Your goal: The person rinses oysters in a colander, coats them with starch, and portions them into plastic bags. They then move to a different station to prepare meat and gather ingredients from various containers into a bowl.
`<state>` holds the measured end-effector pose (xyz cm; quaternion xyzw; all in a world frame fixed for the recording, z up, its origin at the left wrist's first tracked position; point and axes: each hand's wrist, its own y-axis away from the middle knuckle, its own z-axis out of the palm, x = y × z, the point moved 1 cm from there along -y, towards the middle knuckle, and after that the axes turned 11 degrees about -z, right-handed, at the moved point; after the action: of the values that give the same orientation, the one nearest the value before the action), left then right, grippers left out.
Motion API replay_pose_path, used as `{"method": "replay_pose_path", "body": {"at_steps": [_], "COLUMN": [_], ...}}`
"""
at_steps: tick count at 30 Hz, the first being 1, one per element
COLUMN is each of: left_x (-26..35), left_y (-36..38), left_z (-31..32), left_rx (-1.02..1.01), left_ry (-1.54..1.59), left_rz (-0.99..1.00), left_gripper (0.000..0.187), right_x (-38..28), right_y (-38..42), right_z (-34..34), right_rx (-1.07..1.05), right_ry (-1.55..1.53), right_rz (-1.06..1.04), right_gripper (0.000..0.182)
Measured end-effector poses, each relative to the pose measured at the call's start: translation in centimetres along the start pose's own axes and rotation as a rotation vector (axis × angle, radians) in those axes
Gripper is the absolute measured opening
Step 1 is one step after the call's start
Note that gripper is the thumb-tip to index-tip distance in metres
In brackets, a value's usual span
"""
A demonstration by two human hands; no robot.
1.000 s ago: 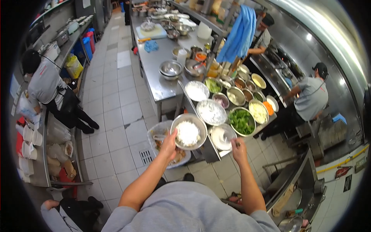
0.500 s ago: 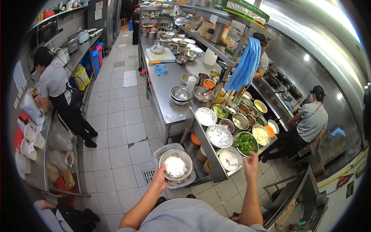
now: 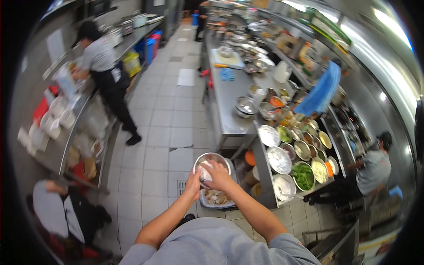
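Observation:
My left hand [image 3: 192, 184] grips the near-left side of a round metal bowl [image 3: 212, 156], held at waist height. White, lumpy or powdery food [image 3: 205, 172] lies in the bowl; its kind is not clear. My right hand [image 3: 218, 175] reaches over the rim into the bowl and touches the white food, its fingers partly hidden and smeared by motion. Below the bowl stands a plastic tub [image 3: 207, 204] with pale pieces in it. To the right, a bowl of white powder with a spoon [image 3: 284, 187] sits beside a bowl of green leaves [image 3: 303, 176].
A steel worktable [image 3: 232, 123] runs ahead, with bowls and a cutting board [image 3: 234, 62]. A blue cloth [image 3: 320, 90] hangs from the shelf. Co-workers stand at the left counter [image 3: 108, 66] and right stove [image 3: 373, 163]; another person [image 3: 51, 212] is low at left.
My right hand has moved left from beside the ingredient bowls into the metal bowl. The view has turned, so the surroundings have shifted right. The left hand still holds the bowl.

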<state>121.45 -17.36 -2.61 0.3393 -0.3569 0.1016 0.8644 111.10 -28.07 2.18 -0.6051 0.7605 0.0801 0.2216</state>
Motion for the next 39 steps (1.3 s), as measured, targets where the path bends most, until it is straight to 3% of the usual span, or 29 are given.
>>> {"method": "replay_pose_path", "body": {"at_steps": [8,10,16,20,22,25,29,31,33,38,39], "left_x": [1.9,2.4,3.2,2.4,1.7,0.8,0.8,0.1,-1.3,-4.4,-5.1], "left_y": [2.0,2.4,2.2,1.3,0.7,1.5,6.5,8.8,11.6,17.7,18.8], "left_z": [-4.9,-5.9,-5.0,-4.3,-4.9,-5.7,-7.5,-9.4,-10.9,-12.9,-12.9], "left_rx": [0.104,0.122,0.180,0.226,0.261,0.286,0.393,0.493,0.551,0.668,0.721], "left_ry": [0.035,0.037,0.066,0.076,0.146,0.255,0.279,0.384,0.289,0.410,0.453], "left_rz": [0.032,0.022,0.070,0.093,0.169,0.237,0.285,0.350,0.374,0.521,0.548], "left_gripper": [0.056,0.057,0.057,0.059,0.057,0.056,0.057,0.059,0.058,0.057,0.058], "right_x": [-2.4,-2.9,-2.0,-1.2,-2.3,-5.1,-9.2,-11.2,-14.0,-20.0,-20.4], "right_y": [-7.0,-8.1,-9.9,-9.0,-8.0,-8.7,-10.5,-11.3,-10.7,-9.1,-9.0], "right_z": [4.3,4.2,2.5,1.9,1.6,3.1,7.1,9.9,11.9,13.7,14.2], "right_rx": [-0.166,-0.101,0.051,-0.076,-0.132,-0.160,-0.265,-0.313,-0.351,-0.391,-0.503], "right_ry": [-0.023,-0.055,-0.265,-0.362,-0.117,0.008,0.069,0.050,0.032,-0.239,-0.219], "right_rz": [-0.190,-0.238,-0.318,-0.371,-0.343,-0.399,-0.601,-0.750,-0.879,-1.083,-1.185], "right_gripper": [0.060,0.049,0.040,0.059,0.082,0.083,0.051,0.047,0.043,0.035,0.046]}}
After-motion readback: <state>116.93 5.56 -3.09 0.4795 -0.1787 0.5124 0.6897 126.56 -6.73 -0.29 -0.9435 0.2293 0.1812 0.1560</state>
